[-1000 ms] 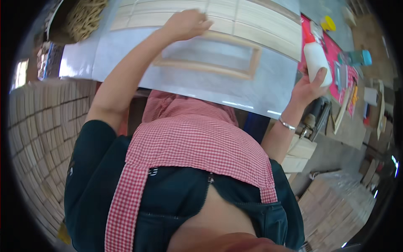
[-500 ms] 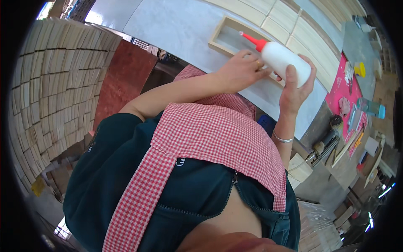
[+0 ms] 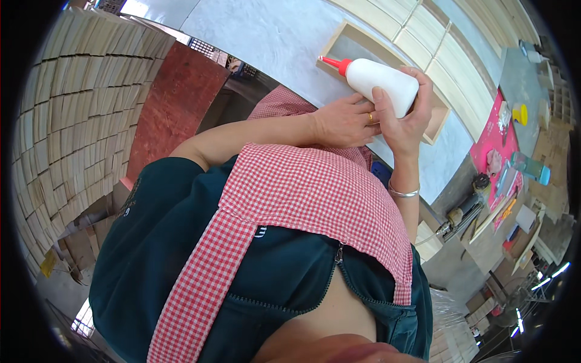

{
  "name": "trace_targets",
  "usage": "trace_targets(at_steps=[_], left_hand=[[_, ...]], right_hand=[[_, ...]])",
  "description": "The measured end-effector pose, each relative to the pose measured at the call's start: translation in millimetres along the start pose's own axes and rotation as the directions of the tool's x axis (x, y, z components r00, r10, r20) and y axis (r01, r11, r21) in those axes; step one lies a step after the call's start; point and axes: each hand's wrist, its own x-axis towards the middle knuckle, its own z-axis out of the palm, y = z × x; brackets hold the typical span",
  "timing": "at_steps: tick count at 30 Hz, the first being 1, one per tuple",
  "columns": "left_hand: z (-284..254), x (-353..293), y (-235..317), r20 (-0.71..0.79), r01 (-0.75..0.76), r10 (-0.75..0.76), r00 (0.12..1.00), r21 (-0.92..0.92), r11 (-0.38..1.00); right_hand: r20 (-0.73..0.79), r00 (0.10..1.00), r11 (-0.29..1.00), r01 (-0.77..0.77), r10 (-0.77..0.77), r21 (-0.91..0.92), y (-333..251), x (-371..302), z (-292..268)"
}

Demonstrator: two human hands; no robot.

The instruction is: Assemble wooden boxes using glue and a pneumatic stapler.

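My right hand point(image 3: 409, 124) grips a white squeeze bottle point(image 3: 382, 85) with a red nozzle, tilted so its tip points left. The bottle is above a shallow open wooden box point(image 3: 437, 125) on the pale table point(image 3: 260, 45), hiding part of it. Just beside the right thumb, my left hand point(image 3: 345, 122) has its fingers bent and drawn together, a gold-coloured ring on one. Their tips are partly hidden by the right hand, and what they hold, if anything, does not show.
Pale wooden panels point(image 3: 417, 27) lie beyond the box. Stacked wood pieces point(image 3: 78, 109) rise at the left beside a red-brown board point(image 3: 175, 103). At the right are a pink sheet point(image 3: 491, 142), a yellow cap point(image 3: 519, 114), a clear blue-capped bottle point(image 3: 532, 168) and a tool point(image 3: 463, 212).
My right hand has moved left with the squeeze bottle, and its nozzle has swung nearer to level. The right hand now overlaps the left hand's fingertips.
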Motion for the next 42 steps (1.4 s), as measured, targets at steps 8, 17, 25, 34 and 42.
trace_targets(at_steps=[8,17,25,34,42], left_hand=[[-3.3,3.3,-0.4,0.023,-0.006,0.005,1.000,0.032,0.999],[-7.5,11.3,3.2,0.007,0.012,-0.012,1.000,0.014,1.000],[-12.2,13.3,4.1,0.018,0.030,-0.031,0.999,0.031,0.999],[-8.5,12.4,5.3,0.058,0.063,-0.063,0.996,-0.002,0.998],[-10.2,12.9,8.8,0.078,0.063,-0.063,0.995,0.001,0.998]], right_hand=[[-0.008,1.000,0.999,-0.003,0.002,-0.036,3.3,6.2,3.1],[-0.145,0.980,0.978,0.107,-0.134,-0.181,12.7,35.4,9.7],[-0.189,0.969,0.958,0.101,-0.156,-0.269,14.3,40.4,0.1],[-0.246,0.957,0.920,0.046,-0.153,-0.390,19.3,15.8,-48.6],[-0.324,0.938,0.883,-0.048,-0.121,-0.467,19.0,-13.0,-92.9]])
